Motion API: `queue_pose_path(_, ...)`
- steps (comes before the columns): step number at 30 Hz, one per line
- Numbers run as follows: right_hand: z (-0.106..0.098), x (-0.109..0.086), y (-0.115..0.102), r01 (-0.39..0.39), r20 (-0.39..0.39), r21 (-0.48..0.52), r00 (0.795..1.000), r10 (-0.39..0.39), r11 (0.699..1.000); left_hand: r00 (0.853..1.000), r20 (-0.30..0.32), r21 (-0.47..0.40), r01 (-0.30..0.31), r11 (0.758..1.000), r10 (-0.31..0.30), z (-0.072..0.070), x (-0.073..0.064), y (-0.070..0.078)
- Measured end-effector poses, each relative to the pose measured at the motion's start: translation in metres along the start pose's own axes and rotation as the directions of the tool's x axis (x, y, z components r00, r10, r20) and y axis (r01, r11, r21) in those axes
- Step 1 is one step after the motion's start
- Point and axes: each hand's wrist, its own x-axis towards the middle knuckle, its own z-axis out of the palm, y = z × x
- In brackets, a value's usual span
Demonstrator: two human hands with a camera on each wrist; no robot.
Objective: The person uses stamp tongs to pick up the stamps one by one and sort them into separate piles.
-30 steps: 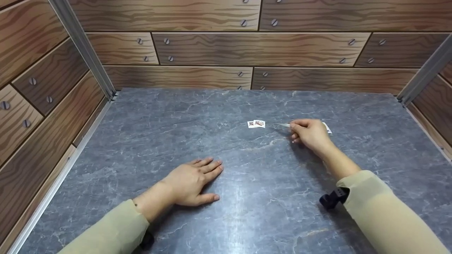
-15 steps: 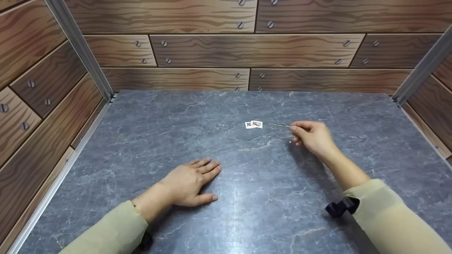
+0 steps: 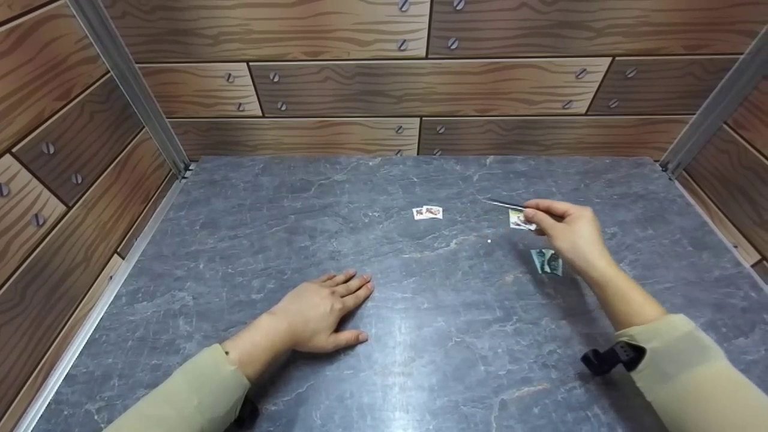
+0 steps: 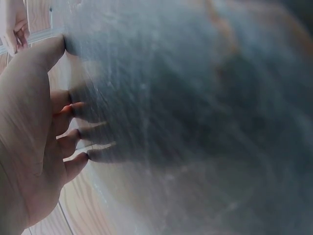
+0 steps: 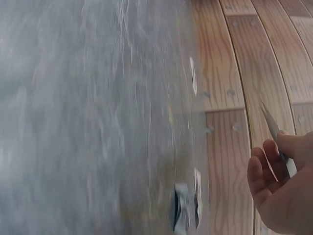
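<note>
In the head view my right hand (image 3: 570, 237) pinches slim pointed tweezers (image 3: 504, 203) between thumb and fingers, tips toward the left. The right wrist view shows the tweezers (image 5: 272, 123) with nothing visible at their tip. Just below them lies a small stamp-like printed paper (image 3: 519, 219), partly covered by the hand. A teal crinkled piece (image 3: 547, 262) rests left of the right wrist. Farther left, two small white printed papers (image 3: 432, 212) overlap. My left hand (image 3: 321, 312) rests palm down on the table, fingers stretched out.
A tiny white speck (image 3: 489, 241) lies between the paper groups. The grey marbled table (image 3: 288, 210) is bordered by wood-patterned walls (image 3: 336, 90) at the back and sides. A dark wrist camera (image 3: 612, 358) sits at the right sleeve.
My right hand has moved right with the tweezers, uncovering the teal piece and part of the paper near it. The overlapping pair and my left hand stay put on the table.
</note>
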Motion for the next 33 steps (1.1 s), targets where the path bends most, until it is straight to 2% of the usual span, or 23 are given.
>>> queue_pose_path(5,-0.027,0.000,0.019,-0.003,-0.060,-0.073,0.998,-0.002,0.997,1.000,-0.006,-0.004,-0.001,1.000,0.001,-0.001,0.000,0.000)
queue_pose_path(13,-0.063,0.001,0.055,-0.086,-0.154,-0.063,0.985,0.075,0.994,1.000,-0.013,-0.009,-0.002,1.000,0.002,-0.001,0.001,-0.001)
queue_pose_path(24,-0.083,0.002,0.093,-0.199,-0.187,-0.085,0.966,0.181,0.976,1.000,-0.014,0.001,0.002,1.000,-0.002,0.001,0.000,-0.001)
queue_pose_path(33,-0.085,0.001,0.111,-0.240,-0.182,-0.118,0.959,0.216,0.964,1.000,-0.022,0.011,0.000,1.000,0.001,0.001,0.000,0.000)
